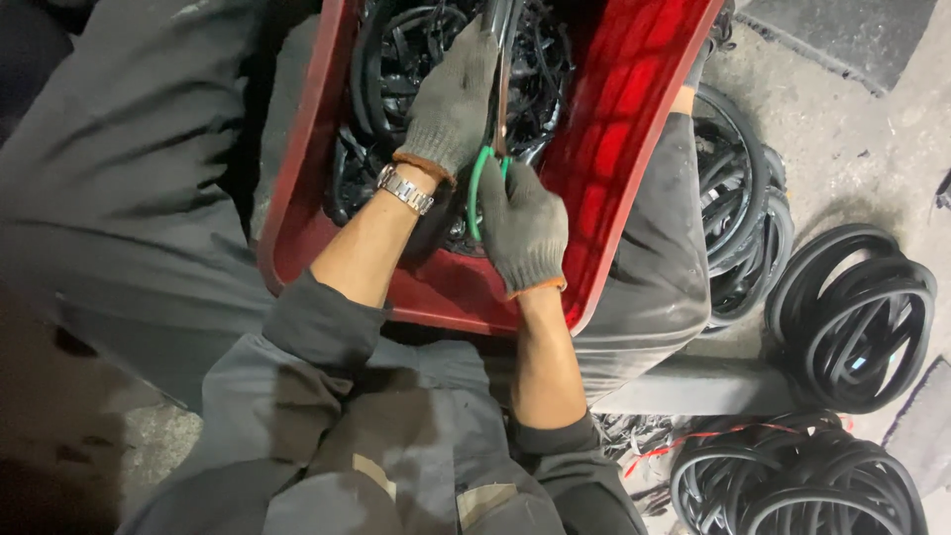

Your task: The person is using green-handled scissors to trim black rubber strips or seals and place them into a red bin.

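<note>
Here, green-handled scissors [492,149] inside right fingers [510,188].

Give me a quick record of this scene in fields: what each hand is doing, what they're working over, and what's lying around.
left hand: gloved, gripping a dark strip over the tub
right hand: gloved, on the green-handled shears
container: red tub on the lap, holding black rubber offcuts
wrist: metal watch on the left arm
floor: coils of black rubber rings at the right, on concrete
</note>
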